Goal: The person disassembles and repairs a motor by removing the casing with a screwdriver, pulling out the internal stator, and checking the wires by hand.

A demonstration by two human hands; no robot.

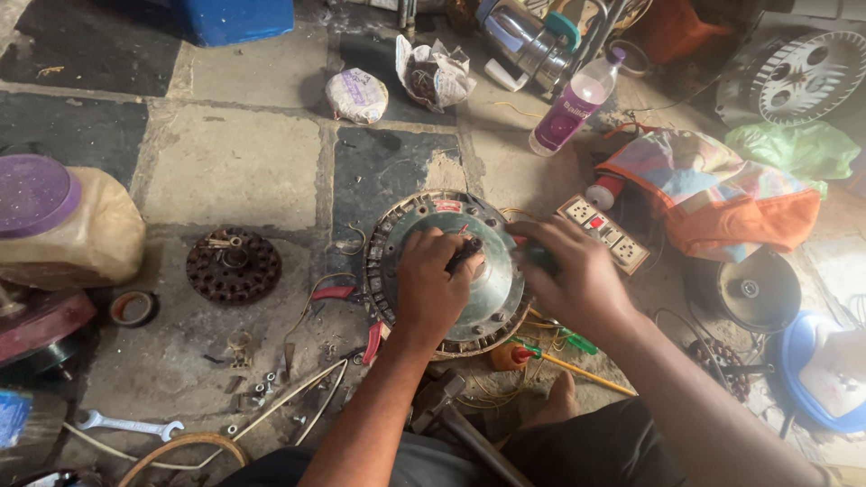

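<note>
While the round fan motor housing (446, 271) lies on the stone floor (230, 162), the left hand (431, 287) presses on its cover, fingers curled about a dark shaft, and the right hand (573, 275) grips what may be a green-handled screwdriver; loose nuts (262, 388) nearby suggest the cover is not yet fastened

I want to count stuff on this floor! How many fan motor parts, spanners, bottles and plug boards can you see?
Round fan motor parts: 2, the silver housing under both hands and the rusty core.
Spanners: 1, the silver spanner.
Bottles: 1, the purple-labelled bottle.
Plug boards: 1, the white plug board.
Total: 5
</note>
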